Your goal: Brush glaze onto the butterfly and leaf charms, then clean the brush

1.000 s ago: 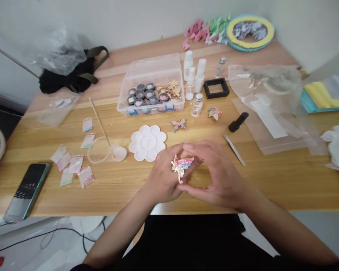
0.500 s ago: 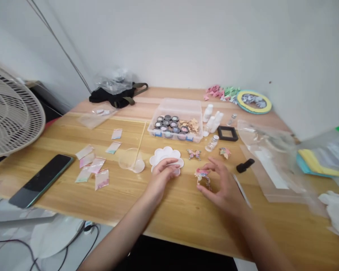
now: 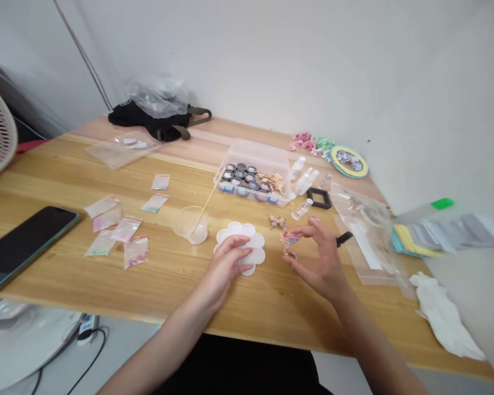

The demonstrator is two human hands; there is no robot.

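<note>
Left hand (image 3: 221, 270): fingers loosely parted over white palette (image 3: 258, 241); contact unclear.
Right hand (image 3: 323, 264): pinches pink butterfly (image 3: 288, 238) between thumb and fingers, right of palette.
Second butterfly (image 3: 276, 221): on table (image 3: 267, 310), just beyond held one.
Box (image 3: 265, 152): farther, holding small pots (image 3: 239, 174).

seven packets (image 3: 136, 252) lay toward the left edge of the table (image 3: 168, 291), with one phone (image 3: 27, 247) at its front left corner. nearer the front edge's middle were one palette (image 3: 258, 256), one cup (image 3: 197, 237), one stick (image 3: 209, 198), two hands (image 3: 224, 269) and two visible butterflies (image 3: 276, 221). toward the back edge, one box (image 3: 267, 155) held about eleven overlapping pots (image 3: 239, 174); by it were three bottles (image 3: 297, 167), two jars (image 3: 302, 208) and one frame (image 3: 321, 206). one ring (image 3: 348, 174) sat near the back right corner.
</note>
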